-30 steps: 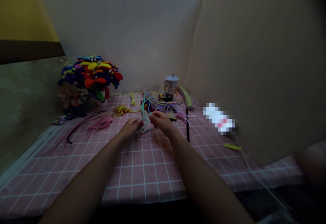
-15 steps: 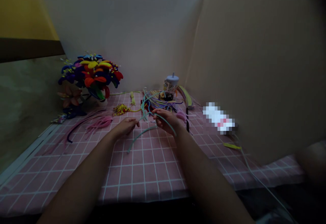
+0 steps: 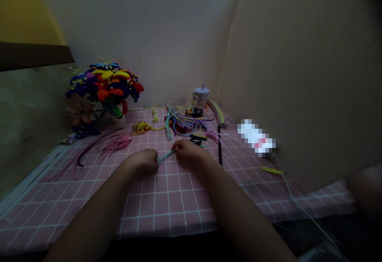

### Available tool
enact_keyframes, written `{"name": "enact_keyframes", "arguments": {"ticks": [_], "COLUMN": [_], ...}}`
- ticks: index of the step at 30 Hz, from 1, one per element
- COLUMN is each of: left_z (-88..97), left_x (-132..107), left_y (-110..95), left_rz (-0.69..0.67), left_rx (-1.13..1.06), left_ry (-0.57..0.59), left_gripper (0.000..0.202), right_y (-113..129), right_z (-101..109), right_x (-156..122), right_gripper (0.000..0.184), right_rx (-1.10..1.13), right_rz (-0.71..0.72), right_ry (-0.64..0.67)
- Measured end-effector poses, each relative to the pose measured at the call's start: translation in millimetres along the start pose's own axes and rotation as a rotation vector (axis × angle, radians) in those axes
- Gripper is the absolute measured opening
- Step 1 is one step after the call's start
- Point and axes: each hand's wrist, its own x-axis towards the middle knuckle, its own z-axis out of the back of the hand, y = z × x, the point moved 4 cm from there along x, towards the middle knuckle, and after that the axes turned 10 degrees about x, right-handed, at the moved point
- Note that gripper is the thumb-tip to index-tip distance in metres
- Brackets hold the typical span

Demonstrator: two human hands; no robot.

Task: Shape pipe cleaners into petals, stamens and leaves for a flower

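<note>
A mint-green pipe cleaner (image 3: 166, 156) runs between my two hands, low over the checked tablecloth. My left hand (image 3: 147, 161) is closed on its left end, the fingers curled under. Closed on the other side is my right hand (image 3: 188, 150), thumb and fingers pinching the pipe cleaner. A short green tip pokes out beyond the right hand. Just behind that hand lie black-handled scissors (image 3: 197, 139). More mint-green pipe cleaners (image 3: 168, 125) rest farther back, beside a heap of mixed-colour ones (image 3: 185, 121).
A bouquet of colourful fuzzy flowers (image 3: 110, 83) stands at back left, with pink pipe cleaners (image 3: 117, 142) in front. Yellow-red flower stamens (image 3: 142, 127) lie mid-table. A lidded cup (image 3: 200, 101) stands at the back. Partition boards (image 3: 298, 75) enclose the right; a cable (image 3: 307, 212) hangs there.
Both hands have come lower and nearer. The green pipe cleaner that lay loose on the cloth is now held between them, and the scissors behind my right hand have come into view.
</note>
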Motion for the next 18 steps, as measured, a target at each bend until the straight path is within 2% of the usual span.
{"name": "enact_keyframes", "arguments": {"ticks": [3, 7, 9, 13, 18], "left_z": [-2.5, 14.5, 20.4, 23.6, 15.5], "left_x": [-1.5, 2.7, 5.7, 8.5, 10.3], "left_y": [-5.3, -14.4, -16.9, -18.8, -10.1], "left_rz": [0.029, -0.069, -0.135, -0.218, -0.086], "left_rx": [0.043, 0.09, 0.099, -0.043, -0.398], "left_ry": [0.026, -0.141, -0.159, -0.089, 0.139], "left_gripper": [0.009, 0.006, 0.007, 0.006, 0.015], "right_y": [3.1, 10.7, 13.6, 12.1, 3.1], "right_z": [-1.3, 2.8, 3.7, 2.3, 2.3], "right_x": [0.4, 1.3, 1.7, 2.5, 2.0], "right_gripper": [0.024, 0.025, 0.025, 0.022, 0.023], "right_rx": [-0.068, -0.121, -0.129, -0.098, -0.08], "right_rz": [0.061, 0.242, 0.327, 0.328, 0.205], "right_ry": [0.001, -0.058, -0.076, -0.052, 0.036]}}
